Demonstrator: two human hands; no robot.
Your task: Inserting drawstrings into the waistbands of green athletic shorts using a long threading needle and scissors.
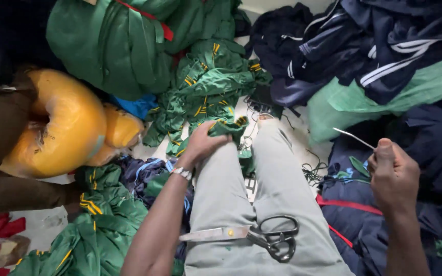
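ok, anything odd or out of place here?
Yes: the scissors lie loose across the person's lap, blades bare. Left hand grips green cloth at the knee; right hand pinches a thin white strip.

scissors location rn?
Head view, bottom centre: the scissors lie across the person's right thigh, untouched, handles toward the right hand.

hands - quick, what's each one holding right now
Left hand: closed on a green garment with yellow stripes at the knee.
Right hand: closed, pinching a thin white strip.
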